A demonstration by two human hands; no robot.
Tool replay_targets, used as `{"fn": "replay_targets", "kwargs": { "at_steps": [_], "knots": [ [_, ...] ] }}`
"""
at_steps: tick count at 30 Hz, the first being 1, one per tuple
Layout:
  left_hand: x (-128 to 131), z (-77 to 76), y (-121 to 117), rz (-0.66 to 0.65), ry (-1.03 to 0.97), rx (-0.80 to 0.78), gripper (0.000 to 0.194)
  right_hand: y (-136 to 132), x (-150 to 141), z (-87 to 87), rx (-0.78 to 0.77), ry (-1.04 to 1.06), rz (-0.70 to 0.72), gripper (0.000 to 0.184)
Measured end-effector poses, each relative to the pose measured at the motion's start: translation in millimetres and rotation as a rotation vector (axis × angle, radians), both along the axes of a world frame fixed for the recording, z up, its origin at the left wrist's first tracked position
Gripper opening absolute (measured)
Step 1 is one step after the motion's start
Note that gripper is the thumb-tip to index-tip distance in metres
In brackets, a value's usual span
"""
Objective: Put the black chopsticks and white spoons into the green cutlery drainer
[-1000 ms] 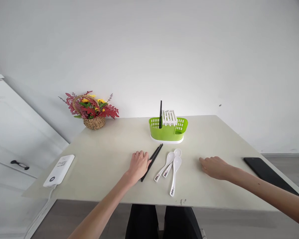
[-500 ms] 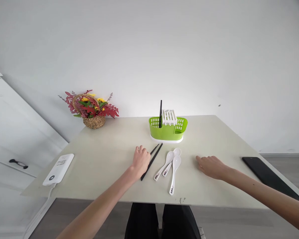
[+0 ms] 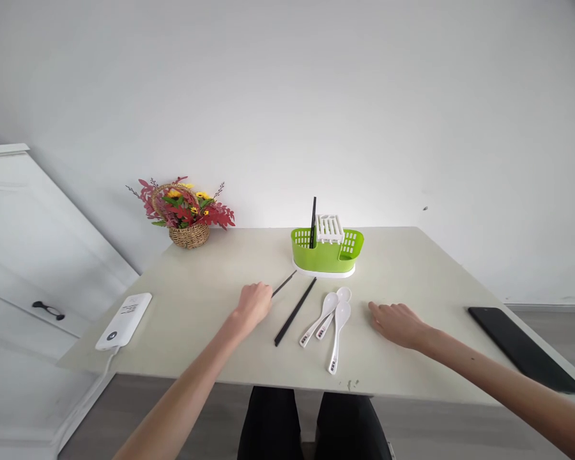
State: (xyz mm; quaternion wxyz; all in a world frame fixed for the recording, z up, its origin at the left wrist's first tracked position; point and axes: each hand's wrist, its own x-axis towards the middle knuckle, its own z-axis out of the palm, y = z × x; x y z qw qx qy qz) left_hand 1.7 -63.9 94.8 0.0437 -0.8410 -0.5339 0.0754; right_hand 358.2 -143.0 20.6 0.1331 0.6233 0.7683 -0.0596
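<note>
My left hand (image 3: pixel 255 303) is closed around a dark chopstick (image 3: pixel 284 283), whose far end sticks out past my fingers toward the back; its near end is hidden by the hand. Another black chopstick (image 3: pixel 295 313) lies slanted on the table just to the right. Three white spoons (image 3: pixel 338 338) rest partly overlapping in the middle, with small labels on their handles. My right hand (image 3: pixel 395 322) rests palm down to the right of the spoons, fingers curled, with nothing visible in it. Behind these stands a green utensil holder (image 3: pixel 319 259) with black chopsticks (image 3: pixel 313 220) upright in its left compartment.
A wicker basket (image 3: pixel 190 236) of artificial flowers stands at the back left. At the left edge lies a white device (image 3: pixel 127 319) with a cable. A black phone-like slab (image 3: pixel 522 348) lies at the right edge. A white cabinet (image 3: pixel 23 255) adjoins on the left.
My left hand has moved left, drawing its chopstick away from the one lying on the table. My right hand stays about where it was. The whole view has shifted slightly.
</note>
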Motion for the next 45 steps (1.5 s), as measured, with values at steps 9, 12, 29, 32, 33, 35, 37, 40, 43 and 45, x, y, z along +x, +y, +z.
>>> {"fn": "replay_targets", "kwargs": {
  "at_steps": [9, 12, 29, 32, 33, 35, 37, 40, 43, 45],
  "knots": [
    [-42, 22.1, 14, -0.008, -0.314, 0.05, 0.018, -1, 1, 2.0, 0.006, 0.026, 0.014, 0.026],
    [-45, 19.6, 15, -0.084, -0.707, 0.001, 0.015, 2, 3, 8.6, 0.005, 0.051, 0.022, 0.023],
    [-23, -7.2, -7, -0.157, -1.332, -0.239, 0.026, 32, -103, 167.9, 0.294, 0.87, 0.212, 0.023],
    [-20, -3.8, -11, -0.166, -1.307, -0.252, 0.027, 40, -124, 175.7, 0.331, 0.925, 0.227, 0.02],
    [-19, -2.7, -12, -0.162, -1.3, -0.256, 0.027, 44, -129, 176.6, 0.338, 0.922, 0.235, 0.024],
    [-18, -1.7, -13, -0.15, -1.292, -0.262, 0.029, 51, -139, 176.7, 0.336, 0.903, 0.254, 0.035],
    [-17, -3.5, -13, -0.145, -1.288, -0.27, 0.029, 57, -147, 175.6, 0.328, 0.883, 0.265, 0.037],
    [-17, -10.9, -13, -0.155, -1.278, -0.281, 0.027, 63, -158, 173.4, 0.32, 0.873, 0.285, 0.025],
    [-17, -20.4, -14, -0.149, -1.263, -0.28, 0.026, 65, -164, 170.8, 0.32, 0.87, 0.3, 0.016],
    [-17, -25.4, -13, -0.147, -1.26, -0.282, 0.025, 65, -166, 168.8, 0.326, 0.871, 0.294, 0.019]
  ]
}}
